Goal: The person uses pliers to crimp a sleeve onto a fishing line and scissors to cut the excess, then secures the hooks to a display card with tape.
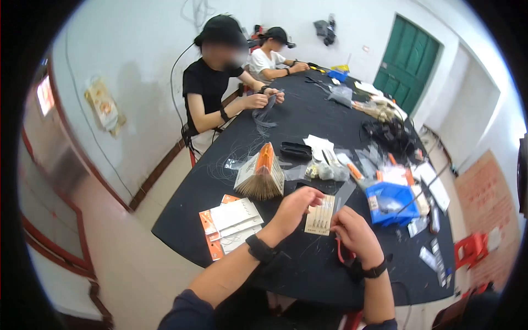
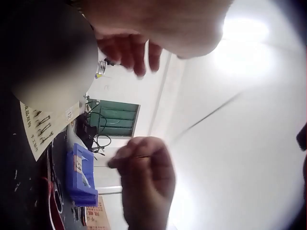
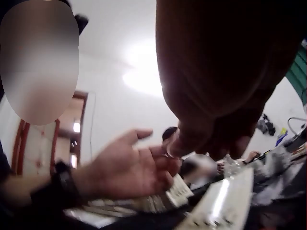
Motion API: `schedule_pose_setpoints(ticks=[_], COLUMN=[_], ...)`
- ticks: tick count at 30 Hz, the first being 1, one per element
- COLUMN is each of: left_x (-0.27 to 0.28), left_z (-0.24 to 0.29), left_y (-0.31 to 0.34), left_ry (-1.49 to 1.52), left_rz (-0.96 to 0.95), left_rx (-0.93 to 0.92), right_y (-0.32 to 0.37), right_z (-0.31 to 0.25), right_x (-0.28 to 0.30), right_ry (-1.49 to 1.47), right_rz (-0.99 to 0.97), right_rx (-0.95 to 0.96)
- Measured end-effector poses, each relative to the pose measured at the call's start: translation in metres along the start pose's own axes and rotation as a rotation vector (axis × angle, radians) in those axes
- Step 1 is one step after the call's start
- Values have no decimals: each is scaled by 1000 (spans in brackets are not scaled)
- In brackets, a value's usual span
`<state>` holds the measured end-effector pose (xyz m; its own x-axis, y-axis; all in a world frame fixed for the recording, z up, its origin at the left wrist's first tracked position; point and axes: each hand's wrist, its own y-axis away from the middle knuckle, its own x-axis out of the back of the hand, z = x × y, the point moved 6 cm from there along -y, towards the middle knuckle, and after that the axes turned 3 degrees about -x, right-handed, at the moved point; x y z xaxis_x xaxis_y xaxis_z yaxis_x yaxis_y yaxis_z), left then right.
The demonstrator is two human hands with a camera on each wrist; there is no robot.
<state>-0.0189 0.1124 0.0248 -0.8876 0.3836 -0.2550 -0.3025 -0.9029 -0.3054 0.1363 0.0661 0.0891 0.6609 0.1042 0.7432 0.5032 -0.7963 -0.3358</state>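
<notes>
From my remote seat, I see the left hand [image 1: 294, 212] spread loosely, thumb apart and fingers slightly bent, holding nothing. My right hand [image 1: 358, 237] is closed at the fingertips, thumb against finger, pinching a thin dark strand [image 2: 211, 113] that runs up blurred in the left wrist view. Between the two hands, a cream paper card [image 1: 312, 220] with a row of small dark hooks [image 1: 320, 224] lies on the black table [image 1: 291, 269]; I cannot tell whether the left fingertips touch it. A red loop handle [image 1: 342, 252] shows beside the right hand. Left of the card I have overlapping white-and-orange cards [image 1: 236, 215] and a fanned bundle of cards [image 1: 257, 184]; to the right sits a blue plastic bin [image 1: 388, 202]. Farther along, a person in a black T-shirt [image 1: 204, 80] holds fine, clear strands [image 1: 263, 116].
</notes>
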Motion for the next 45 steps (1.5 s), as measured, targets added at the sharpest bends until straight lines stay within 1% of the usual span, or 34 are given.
schedule_pose_setpoints(ticks=[1,2,3,4,6,7,10,11,13,19,22,25,29,31,38,45], left_x=[-9,-17,-21,-25,-29,-32,-34,-33,-32,-32,-31,-28,-27,-27,-33,-36], left_z=[-4,-10,-19,-22,-28,-26,-23,-24,-28,-28,-30,-30,-29,-28,-28,-29], left_y=[1,5,8,12,16,17,18,18,19,22,21,21,21,22,25,26], left_ry=[-49,-88,-156,-185,-270,-212,-229,-228,-206,-198,-197,-168,-142,-166,-204,-156], left_rz=[-88,-172,-245,-201,-222,-197,-233,-220,-215,-208,-191,-159,-132,-156,-225,-252], left_rx=[29,70,121,158,213,224,302,325,322,358,374,392,418,422,464,458], right_y=[8,11,12,13,16,17,21,22,24,23,25,26,26,26,26,26], right_z=[9,16,18,18,17,20,30,31,31,31,32,32,31,30,27,28], right_x=[-8,-13,-11,-8,-2,-1,0,-1,-3,-2,0,4,4,3,3,2], right_ry=[15,45,45,52,9,-12,-58,-64,-80,-64,-250,-319,-291,-289,-291,-288], right_rz=[32,17,53,85,150,151,183,167,136,129,156,196,163,133,131,116], right_rx=[3,-12,19,52,29,18,6,3,-1,56,-80,-126,-132,-124,-88,-102])
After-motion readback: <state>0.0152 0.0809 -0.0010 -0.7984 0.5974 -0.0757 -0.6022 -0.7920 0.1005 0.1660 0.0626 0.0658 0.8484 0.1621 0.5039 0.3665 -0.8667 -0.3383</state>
